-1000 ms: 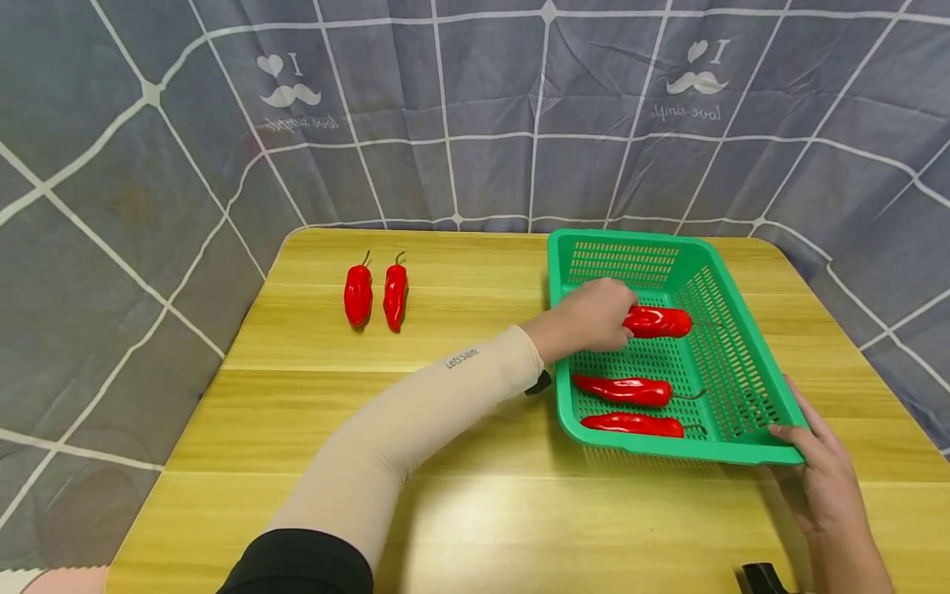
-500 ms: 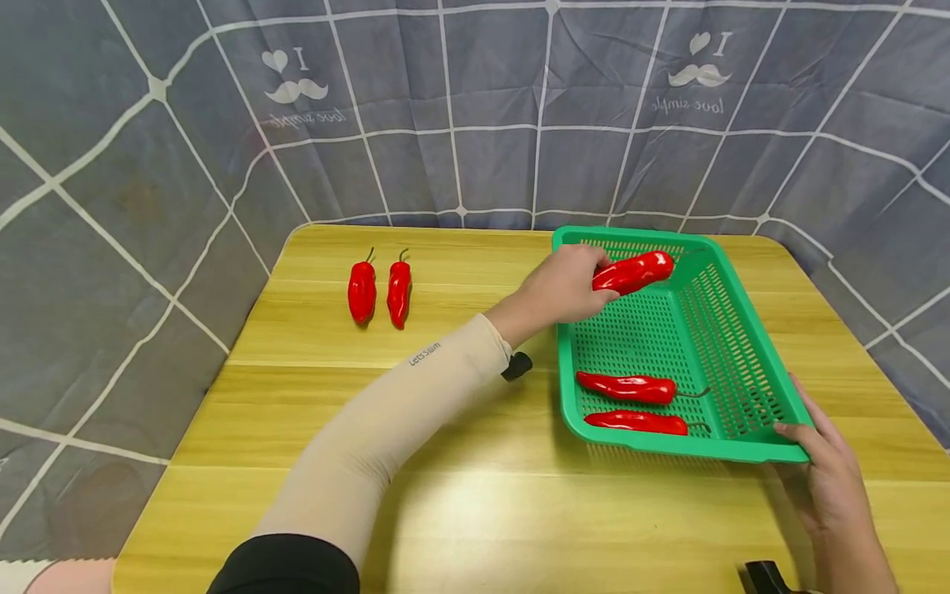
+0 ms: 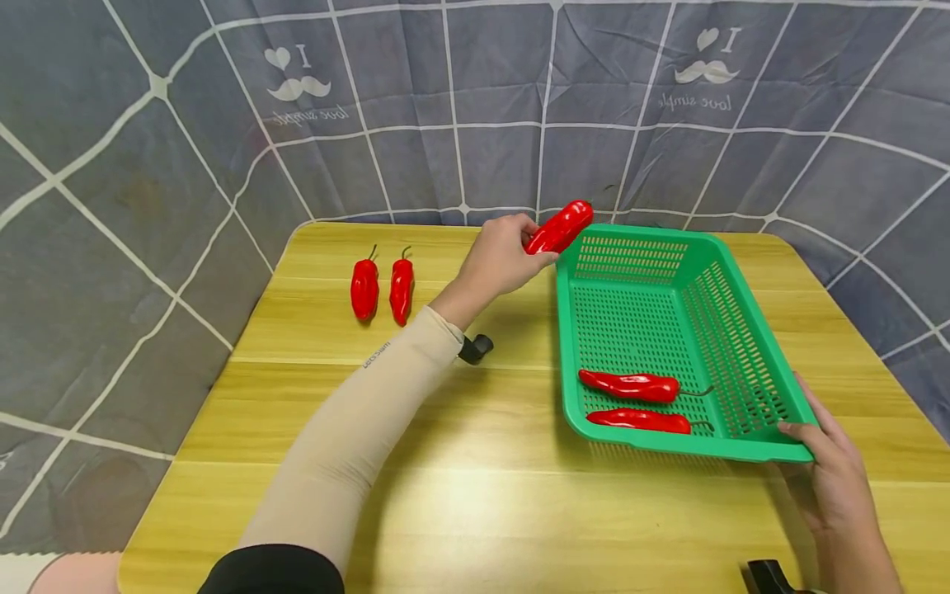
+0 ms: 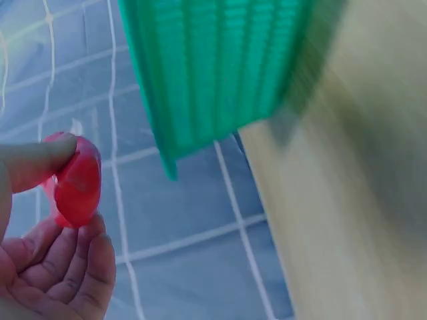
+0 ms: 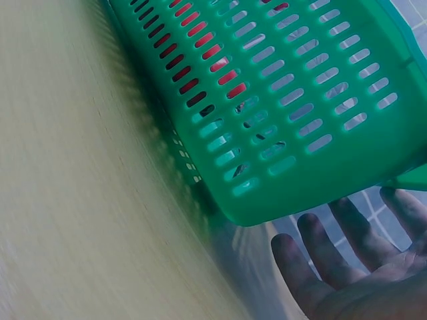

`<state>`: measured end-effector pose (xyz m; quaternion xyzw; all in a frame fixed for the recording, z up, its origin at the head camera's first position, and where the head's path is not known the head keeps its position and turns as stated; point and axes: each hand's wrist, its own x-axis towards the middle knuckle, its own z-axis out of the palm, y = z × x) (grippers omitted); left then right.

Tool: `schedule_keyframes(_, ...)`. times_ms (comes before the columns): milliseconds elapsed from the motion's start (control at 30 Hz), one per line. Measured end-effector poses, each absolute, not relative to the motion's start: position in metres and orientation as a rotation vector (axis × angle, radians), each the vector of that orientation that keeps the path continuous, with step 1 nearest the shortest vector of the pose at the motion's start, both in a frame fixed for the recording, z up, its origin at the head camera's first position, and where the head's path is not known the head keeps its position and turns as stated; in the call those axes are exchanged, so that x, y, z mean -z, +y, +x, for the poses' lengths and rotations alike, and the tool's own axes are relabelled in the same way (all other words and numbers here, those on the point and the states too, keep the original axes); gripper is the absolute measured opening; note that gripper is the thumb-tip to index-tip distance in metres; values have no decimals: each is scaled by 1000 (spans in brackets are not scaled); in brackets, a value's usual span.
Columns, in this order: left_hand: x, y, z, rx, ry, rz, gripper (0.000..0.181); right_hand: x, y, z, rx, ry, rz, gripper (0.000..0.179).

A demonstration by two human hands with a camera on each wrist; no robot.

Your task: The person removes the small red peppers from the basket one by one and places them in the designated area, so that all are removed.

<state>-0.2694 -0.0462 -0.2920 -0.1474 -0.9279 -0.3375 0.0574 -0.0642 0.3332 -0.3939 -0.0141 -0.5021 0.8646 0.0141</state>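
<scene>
My left hand (image 3: 499,257) pinches a red chili pepper (image 3: 562,226) between thumb and fingers. It is raised near the basket's far left corner, with the pepper tilted up to the right. In the left wrist view the same chili pepper (image 4: 79,183) appears nearly end-on. My right hand (image 3: 834,466) holds the near right corner of the green plastic basket (image 3: 757,338), thumb over the rim and fingers outside. Two more chili peppers, one (image 3: 631,385) behind the other (image 3: 640,421), lie inside along its near side.
Two red chili peppers, a thicker one (image 3: 364,289) and a slimmer one (image 3: 402,287), lie side by side on the wooden table (image 3: 460,511) at the back left. A grey curtain with white lines (image 3: 497,91) hangs behind the table and along both sides.
My left hand has lifted the chili pepper out of the basket and carried it left and away from me, past the left rim. My right hand stays at the basket corner.
</scene>
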Motion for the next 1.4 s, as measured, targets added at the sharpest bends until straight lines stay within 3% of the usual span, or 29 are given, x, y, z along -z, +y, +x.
schedule_keyframes(800, 356, -145, -273, 844, -2967, 233, 36, 398, 336, -68, -2727, -1522, -17, 61)
schedule_keyframes(1167, 369, -152, -270, 696, -3022, 230, 39, 399, 337, -67, -2713, -1543, -42, 60)
schedule_keyframes(1400, 360, -150, -268, 533, -3061, 227, 50, 398, 337, -67, -2721, -1527, -17, 60)
